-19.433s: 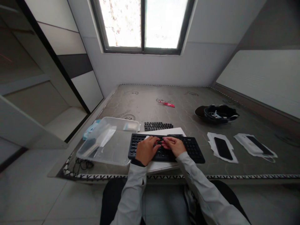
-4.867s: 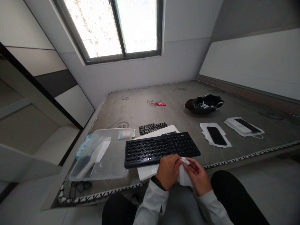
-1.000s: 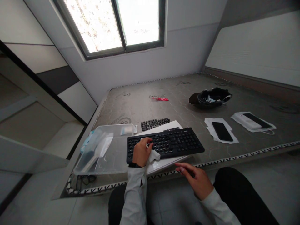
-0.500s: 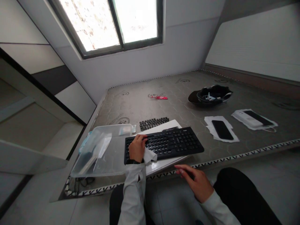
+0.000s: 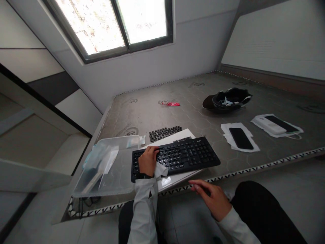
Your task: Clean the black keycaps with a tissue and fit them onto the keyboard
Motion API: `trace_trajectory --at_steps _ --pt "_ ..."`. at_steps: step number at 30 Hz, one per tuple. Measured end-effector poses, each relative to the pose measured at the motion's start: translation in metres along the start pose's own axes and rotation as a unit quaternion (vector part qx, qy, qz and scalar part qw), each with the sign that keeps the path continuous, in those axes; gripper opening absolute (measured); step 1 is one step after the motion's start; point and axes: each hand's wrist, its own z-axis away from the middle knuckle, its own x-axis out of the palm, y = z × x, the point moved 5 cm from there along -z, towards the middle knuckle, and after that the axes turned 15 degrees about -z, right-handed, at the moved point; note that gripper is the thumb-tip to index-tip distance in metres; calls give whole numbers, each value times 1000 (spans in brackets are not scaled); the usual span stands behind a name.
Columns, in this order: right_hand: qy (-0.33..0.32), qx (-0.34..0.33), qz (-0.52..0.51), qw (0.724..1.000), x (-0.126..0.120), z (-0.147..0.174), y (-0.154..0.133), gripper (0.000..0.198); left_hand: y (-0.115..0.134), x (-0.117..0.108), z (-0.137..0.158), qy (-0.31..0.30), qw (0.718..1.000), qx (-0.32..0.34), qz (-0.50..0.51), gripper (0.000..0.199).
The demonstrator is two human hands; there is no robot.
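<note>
My left hand (image 5: 147, 162) rests on the left part of a black keyboard (image 5: 188, 152), fingers curled. A crumpled white tissue (image 5: 160, 170) sticks out from under its palm, so the hand appears closed on it. Beneath the keyboard lies a white board (image 5: 169, 182), tilted, with a dark clip (image 5: 182, 139) at its far edge. My right hand (image 5: 212, 198) hovers just in front of the bed edge, below the keyboard; its fingers are stretched out and nothing shows in them. Behind the keyboard is a sheet of loose-looking black keys (image 5: 165, 133).
A clear plastic bin (image 5: 119, 169) with papers stands to the left on the grey mattress (image 5: 152, 117). Farther back lie a red wrapper (image 5: 173, 104) and an upturned cap (image 5: 215, 106). On the right, a phone (image 5: 241, 138) and a white power bank (image 5: 271, 125) rest on white sheets.
The view has shifted slightly. My left hand stays on the keyboard with the tissue, and my right hand keeps nearly the same pose.
</note>
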Motion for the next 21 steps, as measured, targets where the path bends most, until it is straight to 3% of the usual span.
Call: trace_trajectory --at_steps 11,21 --pt "-26 25 -4 999 1 -6 8 32 12 0 -5 -12 1000 8 -26 19" --pt "-16 20 -17 1000 -3 -8 11 31 11 1 -7 22 999 -21 -14 18"
